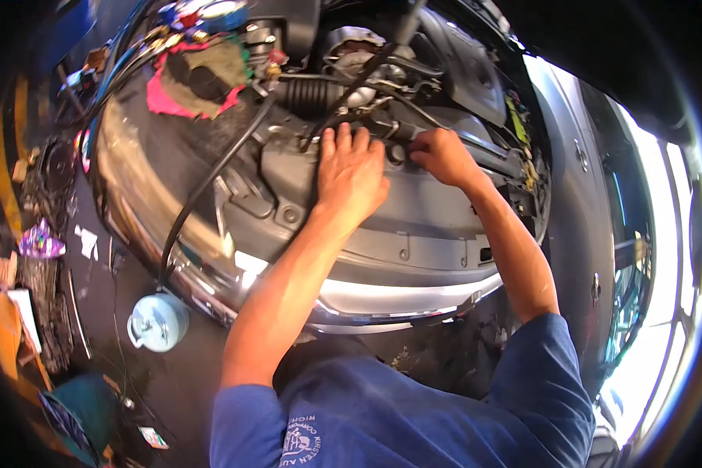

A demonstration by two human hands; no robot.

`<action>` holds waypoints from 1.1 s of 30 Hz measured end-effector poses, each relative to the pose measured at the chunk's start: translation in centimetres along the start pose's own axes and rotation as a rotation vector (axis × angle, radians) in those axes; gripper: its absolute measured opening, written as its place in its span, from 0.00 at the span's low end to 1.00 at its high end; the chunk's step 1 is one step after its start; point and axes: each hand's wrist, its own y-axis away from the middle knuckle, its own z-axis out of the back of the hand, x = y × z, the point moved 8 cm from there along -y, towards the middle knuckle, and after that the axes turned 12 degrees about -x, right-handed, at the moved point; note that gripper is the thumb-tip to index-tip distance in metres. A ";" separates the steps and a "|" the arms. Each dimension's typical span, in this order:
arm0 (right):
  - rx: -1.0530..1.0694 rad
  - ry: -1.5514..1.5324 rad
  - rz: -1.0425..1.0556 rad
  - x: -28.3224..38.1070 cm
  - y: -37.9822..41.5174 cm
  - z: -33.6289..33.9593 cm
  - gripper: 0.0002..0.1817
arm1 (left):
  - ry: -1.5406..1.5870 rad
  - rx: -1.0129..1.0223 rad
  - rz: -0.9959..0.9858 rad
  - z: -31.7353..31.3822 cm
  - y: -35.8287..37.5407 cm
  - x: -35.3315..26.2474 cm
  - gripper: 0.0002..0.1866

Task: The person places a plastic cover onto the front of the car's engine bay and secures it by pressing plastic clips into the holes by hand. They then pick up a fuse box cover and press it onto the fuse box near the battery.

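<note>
My left hand (352, 170) lies flat on the black plastic cover (292, 168) at the front of a car's engine bay, fingers stretched forward. To its right, my right hand (447, 158) has its fingers curled together beside a round black cap (398, 154). Whatever those fingertips hold, if anything, is hidden. Just beyond both hands run a black ribbed air hose (310, 95) and a thin dark rod or hose rising to the upper right.
A pink-edged rag (197, 78) rests on the left fender. One black hose (218, 165) hangs over the front edge. On the floor stand a light-blue jug (158, 321) and a dark green bucket (82, 417). Another car (573, 156) is close on the right.
</note>
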 end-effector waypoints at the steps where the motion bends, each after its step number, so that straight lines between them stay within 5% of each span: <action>1: 0.052 -0.050 -0.055 -0.6 -0.3 -0.1 0.09 | 0.005 -0.005 -0.018 0.0 -0.1 -0.3 0.31; 8: 0.028 -0.241 -0.267 -4.0 -1.1 -1.5 0.11 | 0.000 0.003 -0.036 0.1 -0.1 -0.6 0.32; 11: -0.021 0.030 -0.368 -6.0 0.1 -0.1 0.34 | -0.018 0.028 -0.042 0.2 -0.1 -0.8 0.32; 15: -0.106 0.079 -0.390 -6.0 4.9 1.1 0.40 | -0.022 0.040 -0.035 0.0 -0.2 -0.6 0.30; 18: -0.210 0.019 -0.409 -9.9 9.2 4.7 0.30 | -0.024 0.049 -0.014 -0.2 -0.1 -0.3 0.29; 22: -0.286 0.214 -0.583 -23.3 17.0 11.0 0.13 | -0.052 0.030 -0.026 -0.3 -0.3 -0.4 0.27; 25: -0.074 0.281 -0.453 -32.3 21.8 10.2 0.18 | 0.018 -0.090 0.009 0.0 -0.5 -1.0 0.26; 29: 0.077 0.132 -0.410 -34.3 23.4 8.8 0.20 | 0.295 -0.124 0.162 -4.0 0.0 -12.2 0.28; 31: 0.094 0.104 -0.347 -34.9 23.5 7.9 0.19 | 0.457 0.099 0.341 -9.9 0.1 -19.4 0.34; 33: 0.082 0.053 -0.264 -35.0 22.6 7.9 0.17 | 0.301 0.208 0.319 -15.7 -0.6 -24.3 0.43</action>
